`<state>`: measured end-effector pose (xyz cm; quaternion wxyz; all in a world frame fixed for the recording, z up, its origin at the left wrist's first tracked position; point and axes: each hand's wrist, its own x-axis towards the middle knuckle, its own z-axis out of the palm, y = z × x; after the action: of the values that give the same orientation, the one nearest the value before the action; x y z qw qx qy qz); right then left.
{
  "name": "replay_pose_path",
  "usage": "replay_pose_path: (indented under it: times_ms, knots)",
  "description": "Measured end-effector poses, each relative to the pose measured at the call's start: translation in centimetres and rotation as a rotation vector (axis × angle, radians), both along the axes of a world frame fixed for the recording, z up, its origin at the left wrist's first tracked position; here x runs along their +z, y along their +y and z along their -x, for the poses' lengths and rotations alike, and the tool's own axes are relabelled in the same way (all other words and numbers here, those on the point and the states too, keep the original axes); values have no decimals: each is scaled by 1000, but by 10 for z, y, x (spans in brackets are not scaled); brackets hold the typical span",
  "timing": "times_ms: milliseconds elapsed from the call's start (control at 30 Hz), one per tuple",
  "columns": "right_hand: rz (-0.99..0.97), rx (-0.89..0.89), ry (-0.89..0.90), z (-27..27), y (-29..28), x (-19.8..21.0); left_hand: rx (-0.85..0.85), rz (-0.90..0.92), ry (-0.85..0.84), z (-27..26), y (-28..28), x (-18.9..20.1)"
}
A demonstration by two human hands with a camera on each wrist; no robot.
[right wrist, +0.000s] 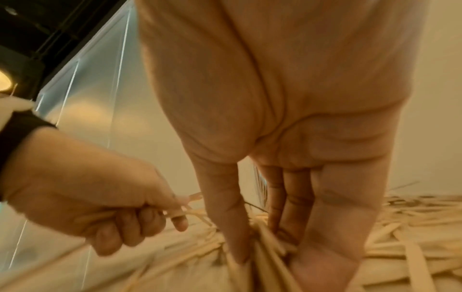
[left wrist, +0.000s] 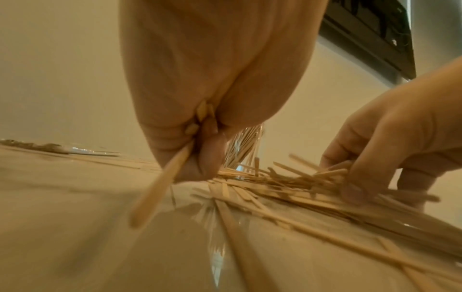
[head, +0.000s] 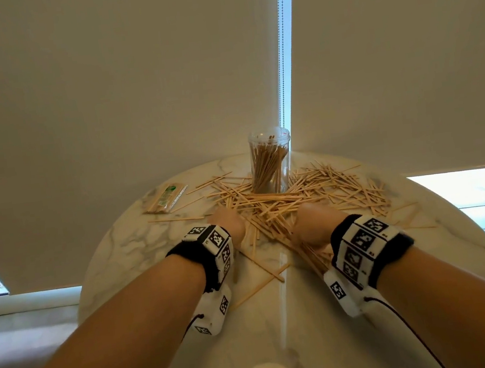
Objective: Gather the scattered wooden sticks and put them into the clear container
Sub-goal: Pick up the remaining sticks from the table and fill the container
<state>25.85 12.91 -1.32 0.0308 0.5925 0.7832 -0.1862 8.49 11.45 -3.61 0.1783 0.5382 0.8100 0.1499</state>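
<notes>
Wooden sticks [head: 307, 198] lay scattered across the far half of the marble table [head: 140, 257], around the upright clear container [head: 271, 163], itself part-filled with sticks. The left hand [head: 227, 220] was fisted round several sticks. The right hand [head: 311, 221] pinched a bundle between thumb and fingers. A wrapped packet [head: 165, 198] lay far left.

Dim, warm light fills all three views. Cool daylight leaks through the gap between the blinds [head: 283, 56] and at the far right. The glossy worktop [head: 282, 316] carries a glare streak. The head view bows at its edges; both wrist views are soft and motion-blurred.
</notes>
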Motion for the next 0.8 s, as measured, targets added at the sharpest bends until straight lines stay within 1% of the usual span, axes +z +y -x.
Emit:
replay_pose_path:
  times_ms: [67, 100, 167, 233, 300, 367, 433, 500, 600, 700, 800]
  knots:
    - [-23, 70, -106, 8, -6, 0, -4, -33, -74, -3, -4, -1]
    - [-62, 106, -149, 12, -9, 0, 3, -16, -80, -4, -4, -1]
    - [-126, 165, -163, 19, -13, -1, 36, 23, -87, -8, -7, 2]
    - [-118, 163, -144, 19, -14, -1, 54, 37, -110, -6, -8, 3]
    - [-62, 104, -82, 13, -9, 1, 73, 2, -258, 0, -5, -4]
    - [-13, 16, 39, 3, -6, 5, 110, -105, -415, 3, -2, -9]
    - [40, -40, 138, -6, -5, 9, 145, -117, -537, 2, -1, -12]
    - [75, -63, 236, -12, -9, 15, 123, -108, -623, -4, -1, -13]
    - [71, -83, 384, -14, -16, 21, 74, -118, -748, -14, -2, -12]
    - [48, -55, 449, -10, -22, 25, 8, -129, -908, -22, -1, -14]
    - [-5, 3, 545, -2, -25, 21, -35, -174, -1012, -26, -1, -14]
